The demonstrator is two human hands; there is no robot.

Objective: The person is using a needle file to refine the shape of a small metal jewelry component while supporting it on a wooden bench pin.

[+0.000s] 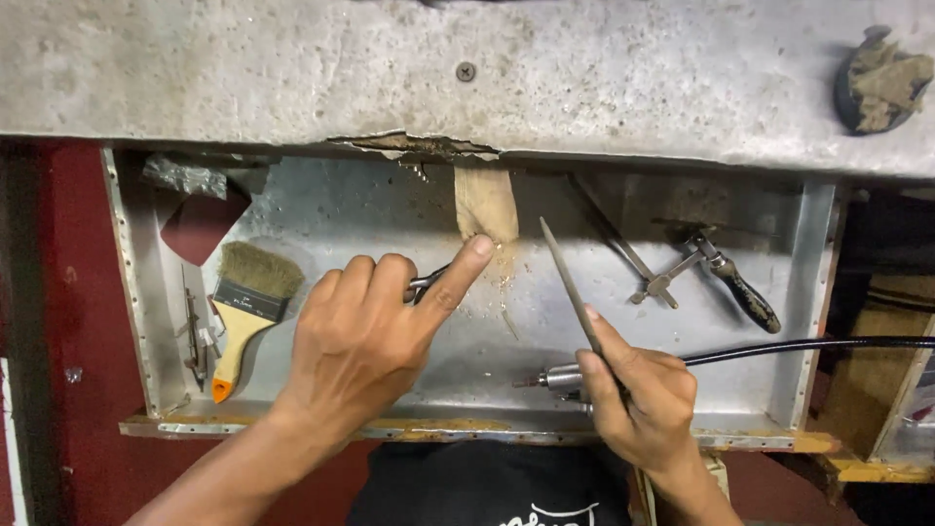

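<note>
My left hand [365, 336] reaches over a metal tray, its thumb pressed against a pale wooden peg [485, 203] that hangs from a cracked slot in the grey bench edge. A metal tool [426, 283] shows between its fingers; what it is I cannot tell. My right hand [638, 399] grips a slim metal file [569, 281], tip pointing up and left toward the peg, a short way from it. Sawdust lies on the tray below the peg.
The metal tray [487, 341] also holds a wooden-handled paintbrush [243, 307], a small metal tool [195, 336] at far left, a rotary handpiece [560, 377] on a black flexible shaft [808, 346], and a black-handled tool [735, 282]. The grey bench top [467, 68] overhangs the tray.
</note>
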